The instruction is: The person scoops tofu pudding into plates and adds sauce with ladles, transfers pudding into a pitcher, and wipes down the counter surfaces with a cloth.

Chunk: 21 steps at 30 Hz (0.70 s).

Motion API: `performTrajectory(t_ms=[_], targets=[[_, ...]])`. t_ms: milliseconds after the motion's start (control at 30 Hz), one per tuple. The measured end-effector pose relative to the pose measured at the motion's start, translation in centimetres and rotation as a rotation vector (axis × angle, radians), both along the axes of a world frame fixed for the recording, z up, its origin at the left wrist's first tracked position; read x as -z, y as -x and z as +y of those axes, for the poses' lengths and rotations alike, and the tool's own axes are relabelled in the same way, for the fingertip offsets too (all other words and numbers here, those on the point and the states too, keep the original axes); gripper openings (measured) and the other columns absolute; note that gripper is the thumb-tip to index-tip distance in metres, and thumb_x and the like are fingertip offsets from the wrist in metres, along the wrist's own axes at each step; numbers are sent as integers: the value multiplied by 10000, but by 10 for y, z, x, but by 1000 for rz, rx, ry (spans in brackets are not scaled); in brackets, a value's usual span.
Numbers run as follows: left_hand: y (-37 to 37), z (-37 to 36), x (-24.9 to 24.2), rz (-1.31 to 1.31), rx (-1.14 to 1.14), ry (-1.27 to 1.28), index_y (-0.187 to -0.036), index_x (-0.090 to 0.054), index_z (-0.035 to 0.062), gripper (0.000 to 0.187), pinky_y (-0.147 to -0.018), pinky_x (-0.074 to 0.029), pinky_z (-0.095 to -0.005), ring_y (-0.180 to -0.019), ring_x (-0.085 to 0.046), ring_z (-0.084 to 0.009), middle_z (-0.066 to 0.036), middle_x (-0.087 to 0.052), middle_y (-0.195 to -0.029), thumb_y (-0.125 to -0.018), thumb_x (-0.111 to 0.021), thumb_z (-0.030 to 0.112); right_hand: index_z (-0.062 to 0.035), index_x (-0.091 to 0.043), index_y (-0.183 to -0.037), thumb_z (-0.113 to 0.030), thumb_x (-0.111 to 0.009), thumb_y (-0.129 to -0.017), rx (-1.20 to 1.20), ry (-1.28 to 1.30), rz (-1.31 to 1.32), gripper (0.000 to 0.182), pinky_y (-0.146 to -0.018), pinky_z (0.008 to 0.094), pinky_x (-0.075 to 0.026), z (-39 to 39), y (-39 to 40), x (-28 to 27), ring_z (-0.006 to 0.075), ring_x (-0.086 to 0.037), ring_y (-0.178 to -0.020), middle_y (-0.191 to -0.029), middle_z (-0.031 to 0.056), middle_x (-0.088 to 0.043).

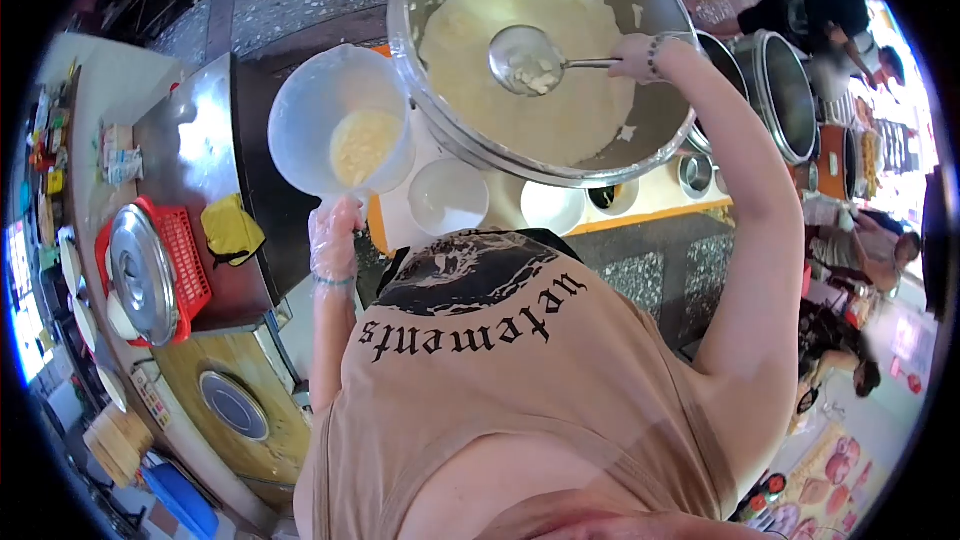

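Observation:
My left hand (338,240), in a clear plastic glove, is closed on the handle of a translucent plastic pitcher (305,110). Pale yellow soft pieces (365,145) lie in the bottom of that pitcher. My right hand (638,58) grips the thin handle of a shallow round metal ladle (515,48), which carries some pale bits. The ladle is over a large steel pot (665,15), whose smooth, pale cream-coloured contents (470,25) fill much of the visible inside. Close beside the pot's left rim is the pitcher.
White bowls (448,198) stand on the counter below the pot. More steel pots (785,95) are to the right. At left are a red basket (190,260) with a metal lid (143,275) and a yellow cloth (232,230). Other people (815,0) are at far right.

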<state>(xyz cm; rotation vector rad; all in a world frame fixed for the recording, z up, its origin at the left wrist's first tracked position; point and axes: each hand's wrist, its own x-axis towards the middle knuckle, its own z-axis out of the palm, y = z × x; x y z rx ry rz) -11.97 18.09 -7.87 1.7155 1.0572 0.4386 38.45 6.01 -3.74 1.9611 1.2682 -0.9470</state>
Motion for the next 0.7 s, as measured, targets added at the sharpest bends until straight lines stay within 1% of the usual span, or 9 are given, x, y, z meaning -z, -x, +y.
performTrajectory(t_ms=[67, 133, 167, 267, 333, 433, 533, 600, 700], targets=[[4, 3, 1, 0, -24, 36, -648, -550, 60, 331, -671, -332, -387, -667, -439, -253, -62, -526, -621, -831, -428, 307, 0, -637, -983, -386, -535, -889, -220, -267, 16, 410, -789, 435, -472, 7, 9, -34, 346, -618, -880, -924, 208, -643], [11, 6, 12, 119, 87, -214, -636, -548, 46, 341, -632, -341, -363, -627, -453, -223, -69, -514, -592, -834, -440, 302, 6, -639, -909, -367, -536, -882, -39, -231, 46, 388, -719, 427, -474, 27, 44, -94, 341, -617, -785, -817, 180, -643], [8, 3, 4, 122, 23, -136, -609, -537, 35, 352, -569, -339, -319, -575, -453, -154, -41, -505, -566, -852, -479, 283, 6, -639, -909, -367, -536, -882, -67, -236, 53, 388, -719, 427, -474, 35, 45, -104, 341, -617, -785, -817, 180, -643], [12, 1, 12, -72, -30, 41, -660, -571, 1, 362, -547, -350, -320, -534, -470, -162, -60, -519, -553, -845, -471, 296, 1, -635, -884, -334, -530, -884, -310, -379, 0, 352, -673, 421, -468, 53, 57, -136, 325, -613, -733, -764, 170, -637], [11, 0, 1, -196, -59, 142, -589, -507, 45, 371, -553, -345, -276, -575, -431, -84, 30, -474, -574, -881, -539, 273, -1, -632, -866, -322, -520, -889, -173, -337, -49, 341, -687, 433, -467, 68, 90, -166, 339, -606, -738, -793, 186, -639], [15, 3, 11, -226, -23, 72, -592, -510, 41, 390, -554, -367, -291, -566, -433, -111, 0, -468, -563, -869, -533, 315, -41, -670, -931, -359, -532, -877, -370, -306, -119, 351, -776, 434, -478, 98, 121, -172, 339, -625, -854, -899, 177, -662], [12, 3, -12, -118, -65, 89, -577, -525, 33, 416, -563, -384, -296, -553, -470, -122, -35, -518, -561, -855, -518, 342, -58, -677, -1061, -384, -536, -858, -298, -344, -232, 409, -904, 409, -462, 113, 177, -182, 317, -608, -1043, -1100, 170, -648], [13, 1, -30, -173, -128, 209, -565, -518, 22, 420, -582, -391, -309, -565, -490, -144, -49, -524, -564, -851, -517, 330, -14, -682, -1010, -259, -504, -854, -324, -410, -193, 341, -884, 407, -476, 119, 197, -175, 319, -615, -1040, -1107, 195, -639], [17, 8, -39, -140, -49, -122, -574, -494, 22, 333, -558, -381, -307, -559, -491, -176, -69, -515, -575, -837, -497, 226, 3, -678, -1011, -152, -496, -835, -396, -457, -100, 297, -854, 408, -497, 123, 239, -180, 314, -626, -1025, -1092, 213, -639]])
